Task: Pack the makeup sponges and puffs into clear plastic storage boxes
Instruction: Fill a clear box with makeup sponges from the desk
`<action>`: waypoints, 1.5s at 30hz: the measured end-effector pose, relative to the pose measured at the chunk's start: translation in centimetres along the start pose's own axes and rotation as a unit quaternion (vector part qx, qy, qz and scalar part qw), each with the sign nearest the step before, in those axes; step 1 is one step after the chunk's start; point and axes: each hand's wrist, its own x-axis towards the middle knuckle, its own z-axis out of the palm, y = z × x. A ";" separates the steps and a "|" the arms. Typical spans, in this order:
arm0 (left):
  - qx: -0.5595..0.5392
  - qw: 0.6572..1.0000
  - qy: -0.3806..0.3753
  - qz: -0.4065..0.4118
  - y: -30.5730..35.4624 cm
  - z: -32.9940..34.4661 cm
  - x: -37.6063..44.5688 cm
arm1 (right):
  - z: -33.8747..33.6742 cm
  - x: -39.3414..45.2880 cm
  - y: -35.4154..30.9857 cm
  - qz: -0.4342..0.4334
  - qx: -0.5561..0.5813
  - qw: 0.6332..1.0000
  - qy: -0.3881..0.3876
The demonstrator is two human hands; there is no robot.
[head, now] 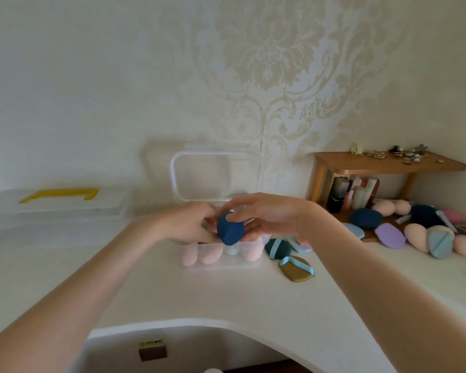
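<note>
Fingers (236,215) of the right hand (267,219) curl over the top of a dark blue puff (230,228), pinching it; the left hand (186,224) meets it from the left, its fingers apparently closed on the puff's far edge, though that contact is partly hidden. The puff is held just above the clear storage box (226,254), not yet inside.

Largest to smallest: the white counter (199,294) carries everything. At far left stands a large clear case with a yellow handle (59,195). At far right a wooden shelf (388,164) holds small trinkets, with bottles beneath. The open box sits at centre, its lid (215,176) raised behind it, and peach sponges (207,254) lie inside. Loose puffs lie right of the box: a dark green puff (277,249), an olive puff (296,269), and further right a lilac puff (389,235) among more peach sponges.

Risk, as a judgement: the box already looks well filled, so a puff pressed in flat may ride up and stop the lid closing, or the light box may slide under the push.

Hard to make out: the box interior behind the hands, the left fingertips, and the shelf's small items.
</note>
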 end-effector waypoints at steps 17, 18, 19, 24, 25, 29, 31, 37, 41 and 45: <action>-0.002 1.000 0.026 0.007 -2.5 0.0 0.2 | 1.6 3.8 -0.4 -0.003 -0.421 0.901 0.102; 0.000 0.999 0.032 0.004 -2.6 0.1 0.3 | 1.7 3.8 -0.5 -0.007 -0.423 0.901 0.092; 0.006 0.999 0.036 -0.001 -2.6 0.2 0.3 | 1.6 3.9 -0.7 -0.006 -0.421 0.903 0.083; 0.060 0.997 0.043 -0.009 -2.6 0.3 0.5 | 1.0 4.2 -1.8 0.037 -0.431 0.901 0.025; 0.070 0.996 0.045 -0.009 -2.6 0.2 0.5 | 1.2 4.5 -1.8 0.045 -0.460 0.887 0.021; 0.084 0.995 0.057 -0.003 -2.4 0.1 0.5 | 2.9 5.8 -1.5 0.032 -0.573 0.818 0.041; 0.091 0.994 0.060 0.000 -2.3 0.2 0.4 | 3.5 6.4 -1.2 0.019 -0.587 0.808 0.047; 0.108 0.991 0.080 0.012 -2.0 0.8 0.3 | 1.0 4.1 -2.5 0.050 -0.394 0.918 -0.008; 0.107 0.992 0.068 0.021 -1.6 0.8 0.1 | -0.3 3.4 -2.0 0.027 -0.380 0.923 0.048; 0.042 0.996 0.073 0.004 -1.5 0.4 -0.1 | -1.1 2.9 -1.3 -0.006 -0.446 0.886 0.131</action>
